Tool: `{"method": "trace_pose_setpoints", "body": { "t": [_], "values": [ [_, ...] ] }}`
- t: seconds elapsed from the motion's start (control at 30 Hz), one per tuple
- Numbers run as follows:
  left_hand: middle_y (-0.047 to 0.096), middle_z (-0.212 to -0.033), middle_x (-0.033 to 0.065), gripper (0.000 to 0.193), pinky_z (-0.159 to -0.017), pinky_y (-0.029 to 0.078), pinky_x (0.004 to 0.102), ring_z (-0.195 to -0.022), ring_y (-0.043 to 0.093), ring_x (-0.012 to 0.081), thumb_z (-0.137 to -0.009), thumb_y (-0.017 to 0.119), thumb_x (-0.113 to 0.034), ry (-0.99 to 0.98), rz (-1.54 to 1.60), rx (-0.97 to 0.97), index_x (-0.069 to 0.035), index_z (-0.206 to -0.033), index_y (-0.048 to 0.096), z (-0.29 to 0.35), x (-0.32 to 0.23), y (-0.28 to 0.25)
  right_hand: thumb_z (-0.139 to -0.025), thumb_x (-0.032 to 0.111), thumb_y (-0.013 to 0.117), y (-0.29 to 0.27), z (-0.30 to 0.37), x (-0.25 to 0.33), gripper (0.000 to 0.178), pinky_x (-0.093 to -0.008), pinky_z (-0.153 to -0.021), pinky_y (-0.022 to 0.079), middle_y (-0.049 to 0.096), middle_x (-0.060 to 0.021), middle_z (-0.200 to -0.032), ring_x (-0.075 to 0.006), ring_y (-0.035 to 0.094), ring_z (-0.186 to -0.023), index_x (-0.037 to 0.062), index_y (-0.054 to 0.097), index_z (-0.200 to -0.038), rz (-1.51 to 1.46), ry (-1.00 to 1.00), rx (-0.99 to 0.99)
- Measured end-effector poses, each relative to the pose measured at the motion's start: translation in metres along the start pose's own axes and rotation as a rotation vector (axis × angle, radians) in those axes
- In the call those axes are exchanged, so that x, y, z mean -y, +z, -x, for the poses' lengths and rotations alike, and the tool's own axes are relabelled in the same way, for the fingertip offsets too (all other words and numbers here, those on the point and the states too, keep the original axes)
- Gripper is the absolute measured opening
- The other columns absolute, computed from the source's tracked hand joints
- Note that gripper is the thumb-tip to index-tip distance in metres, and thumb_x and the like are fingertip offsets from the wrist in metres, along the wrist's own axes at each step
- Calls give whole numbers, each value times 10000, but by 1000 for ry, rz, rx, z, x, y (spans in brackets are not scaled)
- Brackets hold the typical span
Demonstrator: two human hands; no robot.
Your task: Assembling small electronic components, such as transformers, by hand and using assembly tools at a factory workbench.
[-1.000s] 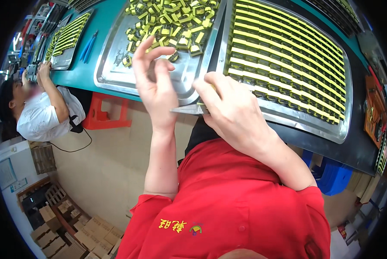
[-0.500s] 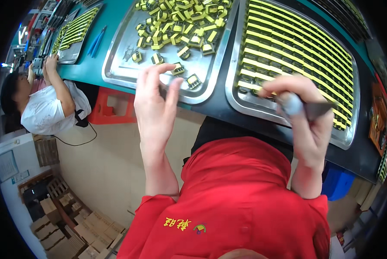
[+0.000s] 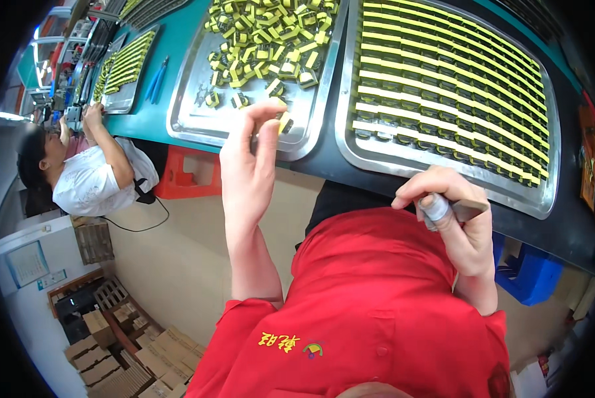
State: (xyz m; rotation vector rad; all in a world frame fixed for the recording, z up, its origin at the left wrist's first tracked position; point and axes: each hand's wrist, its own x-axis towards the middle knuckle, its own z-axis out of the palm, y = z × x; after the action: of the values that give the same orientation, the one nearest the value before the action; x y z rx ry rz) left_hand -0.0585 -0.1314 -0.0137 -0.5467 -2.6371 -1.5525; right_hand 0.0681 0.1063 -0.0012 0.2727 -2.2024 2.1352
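Observation:
My left hand is over the near edge of the left metal tray, thumb and index finger closed about a small yellow-and-black transformer. The fingers partly cover that piece. Several more loose transformers are heaped in this tray. My right hand is just in front of the right metal tray, curled around a flat grey tool whose kind I cannot make out. Grey wrapping covers part of the thumb. Transformers stand in tight rows in the right tray.
Blue-handled pliers lie on the green table mat. At far left a co-worker in white sits by another tray of rows. Red stool and blue crate stand below the table; cartons are stacked lower left.
My right hand has drawn back from the right tray's near row toward my body, still with the grey tool. My left thumb and index finger have closed in on a loose transformer.

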Motion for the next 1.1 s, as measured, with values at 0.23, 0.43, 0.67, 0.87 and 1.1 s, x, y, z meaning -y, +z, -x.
{"method": "trace_pose_setpoints", "body": {
  "t": [0.23, 0.43, 0.67, 0.87, 1.1],
  "values": [
    [537, -854, 30, 404, -615, 363, 223, -689, 451, 88, -1035, 392, -407, -257, 1086, 433, -38, -1103, 542, 14, -26, 35, -705, -146, 550, 9, -5, 1, 373, -288, -789, 508, 659, -118, -966, -188, 664, -853, -15, 635, -1044, 90, -69, -75],
    [542, -1041, 83, 502, -643, 370, 238, -738, 451, 113, -1024, 340, -490, -318, 1085, 468, -29, -1008, 540, 23, -47, 64, -892, -46, 569, 13, 2, -11, 292, -197, -616, 462, 584, -95, -1020, -77, 531, -723, -33, 525, -1180, 64, 38, -104],
    [518, -1186, 67, 434, -715, 370, 224, -810, 439, 68, -1053, 328, -401, -153, 941, 414, -51, -1012, 582, 29, -48, 74, -955, 124, 592, 14, 1, -9, 320, -245, -793, 470, 583, -47, -1046, -114, 581, -934, 6, 488, -1234, -371, 172, -151],
    [524, -1157, 118, 420, -921, 413, 299, -1026, 524, 145, -1044, 366, -383, 27, 910, 346, -25, -997, 580, 29, -53, 82, -928, 90, 629, 14, 1, -14, 237, -225, -754, 475, 626, -43, -986, -72, 576, -866, 5, 566, -1141, -522, 130, -173],
    [540, -1178, 107, 400, -722, 424, 217, -1006, 549, 144, -814, 784, -220, 531, 77, 240, -18, -1120, 625, 23, -47, 57, -906, 133, 682, 4, -1, -21, 248, -229, -742, 496, 647, -39, -941, -74, 595, -840, 16, 587, -1103, -615, 105, -198]
  ]
}}
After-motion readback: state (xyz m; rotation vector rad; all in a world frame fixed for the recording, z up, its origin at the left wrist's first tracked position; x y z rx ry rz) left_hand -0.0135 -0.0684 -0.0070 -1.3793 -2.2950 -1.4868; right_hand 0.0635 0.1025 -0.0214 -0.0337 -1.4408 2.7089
